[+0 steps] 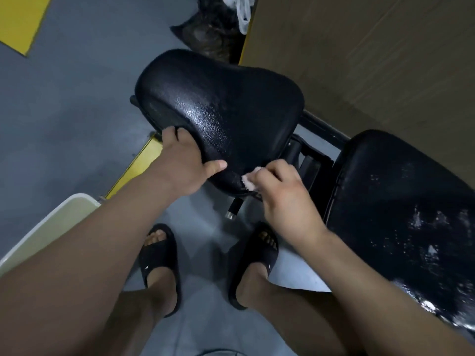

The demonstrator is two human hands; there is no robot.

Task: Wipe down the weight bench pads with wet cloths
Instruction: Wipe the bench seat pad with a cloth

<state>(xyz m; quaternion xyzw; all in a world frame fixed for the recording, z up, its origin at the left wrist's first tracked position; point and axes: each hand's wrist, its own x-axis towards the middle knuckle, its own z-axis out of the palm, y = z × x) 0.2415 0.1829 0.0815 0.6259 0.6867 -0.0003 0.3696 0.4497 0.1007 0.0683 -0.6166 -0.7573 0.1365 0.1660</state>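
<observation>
A black seat pad [226, 109] of the weight bench fills the middle of the view, its surface glistening wet. My left hand [185, 160] grips its near left edge, thumb on top and fingers curled under the rim. At the pad's near corner my right hand [285, 199] holds a small pink cloth [248, 179] bunched in its fingers and presses it to the edge. A second black pad [401, 209], the longer back pad, lies to the right with white wet streaks on it.
The black metal bench frame [316, 163] joins the two pads. A brown wall panel [372, 52] stands behind. A dark bag [210, 32] lies on the grey floor at the back. A white bin rim [48, 224] is at my left. My feet wear black slides [159, 263].
</observation>
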